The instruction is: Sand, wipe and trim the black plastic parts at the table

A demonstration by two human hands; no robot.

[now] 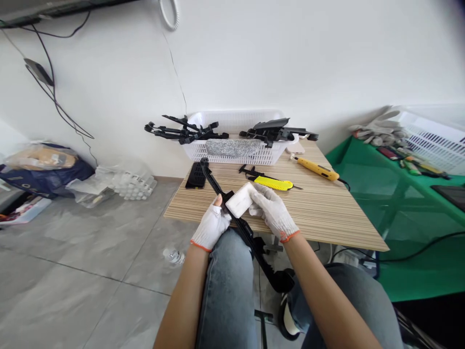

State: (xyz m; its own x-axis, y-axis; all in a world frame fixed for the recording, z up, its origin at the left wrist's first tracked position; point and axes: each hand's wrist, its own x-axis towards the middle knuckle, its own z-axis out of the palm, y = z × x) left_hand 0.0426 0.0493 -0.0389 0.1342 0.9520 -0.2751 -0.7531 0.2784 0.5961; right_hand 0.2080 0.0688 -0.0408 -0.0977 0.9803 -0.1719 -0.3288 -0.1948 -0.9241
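Observation:
My left hand (212, 224), in a white glove with an orange cuff and a bare thumb tip, grips a long black plastic part (247, 231). The part slants from the table top across my knee down toward my foot. In my gloved right hand (273, 208) is a flat white block (240, 199), pinched at its right edge and held over the black part beside my left hand. Whether the block touches the part cannot be made out. Just beyond my right hand lie a yellow utility knife (273, 182) and a dark caliper (250, 171).
A white basket (232, 157) holds several black parts (271, 128) at the back. A phone (196, 175) and a yellow corded tool (317, 168) lie on the wooden table (327, 213). To the right stands a green-covered table (392, 194); bags and a clear bottle (173, 257) are on the floor.

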